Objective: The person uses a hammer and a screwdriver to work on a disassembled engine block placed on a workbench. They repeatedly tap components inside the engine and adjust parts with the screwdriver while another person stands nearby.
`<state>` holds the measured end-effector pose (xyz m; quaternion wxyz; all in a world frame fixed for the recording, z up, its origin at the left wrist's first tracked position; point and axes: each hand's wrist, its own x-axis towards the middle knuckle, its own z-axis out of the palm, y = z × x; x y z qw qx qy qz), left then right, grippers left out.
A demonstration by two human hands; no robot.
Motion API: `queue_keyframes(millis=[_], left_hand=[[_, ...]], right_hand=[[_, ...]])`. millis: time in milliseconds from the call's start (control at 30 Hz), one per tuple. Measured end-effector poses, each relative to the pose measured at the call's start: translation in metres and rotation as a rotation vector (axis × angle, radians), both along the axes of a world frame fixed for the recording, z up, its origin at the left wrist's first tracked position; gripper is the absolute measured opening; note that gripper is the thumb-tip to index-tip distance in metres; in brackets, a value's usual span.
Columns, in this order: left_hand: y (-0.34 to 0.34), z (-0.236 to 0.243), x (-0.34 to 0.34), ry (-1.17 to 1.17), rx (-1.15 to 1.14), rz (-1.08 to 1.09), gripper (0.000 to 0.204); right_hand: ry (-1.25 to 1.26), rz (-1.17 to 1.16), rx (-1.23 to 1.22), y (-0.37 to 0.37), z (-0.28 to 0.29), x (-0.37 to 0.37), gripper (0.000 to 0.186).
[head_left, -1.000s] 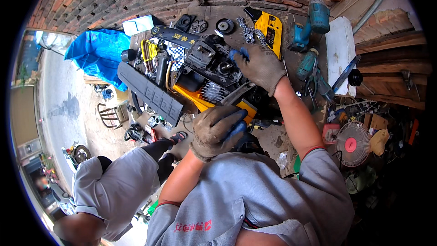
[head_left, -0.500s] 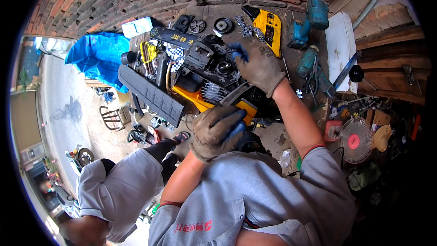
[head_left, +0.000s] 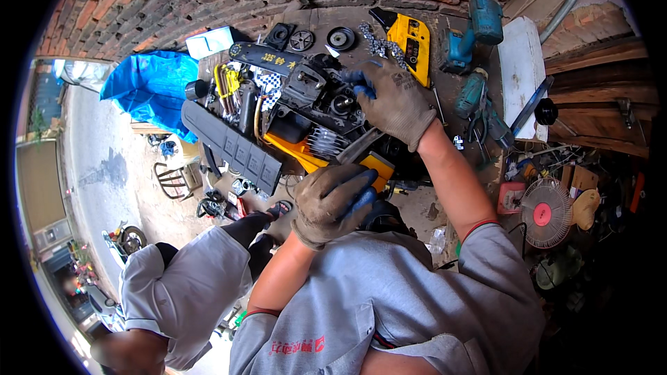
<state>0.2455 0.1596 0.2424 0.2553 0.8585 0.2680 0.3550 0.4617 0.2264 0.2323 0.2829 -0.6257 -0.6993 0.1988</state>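
Brown-gloved right hand (head_left: pixel 396 97), three o'clock of yellow-black chainsaw (head_left: pixel 316 107); left hand (head_left: pixel 332 199), six o'clock, below ribbed metal fins (head_left: pixel 324 141); both curled, can't tell grip.

Both forearms are bare below short grey sleeves, and both hands wear soiled brown gloves with blue patches on the fingers. The left arm (head_left: pixel 281 281) is bent close to the torso, its forearm slanting inward to the left hand (head_left: pixel 335 199), near the table's (head_left: pixel 321 19) near edge. That hand is back up, fingers bunched and curled toward the right; their tips are hidden, so its grip is unclear. The right arm (head_left: pixel 455 175) reaches farther, angling inward past the near edge. The right hand (head_left: pixel 394 99) is over the table, back up, fingers bent and pointing left; its hold is unclear too.
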Motion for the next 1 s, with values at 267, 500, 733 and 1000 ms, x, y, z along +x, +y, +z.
queue_keyframes(millis=[267, 500, 733, 1000], left_hand=[[0.000, 0.004, 0.002, 0.021, -0.014, 0.013, 0.042], [-0.002, 0.004, 0.003, 0.024, -0.016, 0.020, 0.042], [-0.002, 0.002, 0.002, 0.034, -0.009, 0.027, 0.045], [-0.002, 0.001, 0.000, 0.032, -0.013, 0.004, 0.044]], right_hand=[[-0.021, -0.073, -0.137, 0.002, -0.007, -0.002, 0.032], [0.220, -0.109, -0.148, 0.002, -0.023, 0.000, 0.036], [0.256, -0.185, -0.214, 0.002, -0.023, 0.006, 0.034], [0.216, -0.063, -0.093, -0.005, -0.022, 0.013, 0.045]])
